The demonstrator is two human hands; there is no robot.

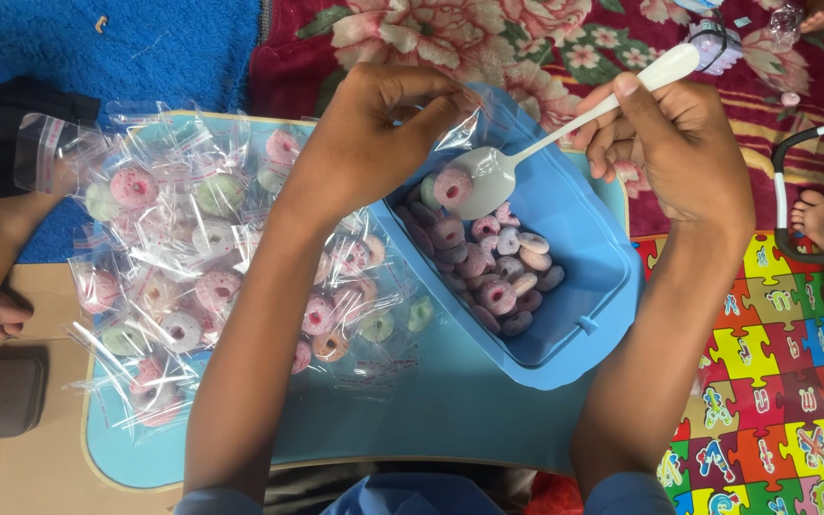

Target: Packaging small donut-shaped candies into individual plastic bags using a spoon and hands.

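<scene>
Closest in, the blue table [412, 420] has its near edge partly cut off by the person's forearms and blue sleeves. On the right half sits a blue tub [584, 286] of sugary ring candies [498, 277]; the ones underneath are hidden. The left half is heaped with bagged candies [183, 277], and the glare on the plastic makes them hard to count. Farther up, the right hand [679, 143] is closed around a white spoon [565, 129] carrying one pink ring candy over the tub's far-left corner. The left hand [374, 124] pinches a small clear bag [455, 119], barely visible, beside the spoon bowl. Beyond lies a floral rug [526, 48].
</scene>
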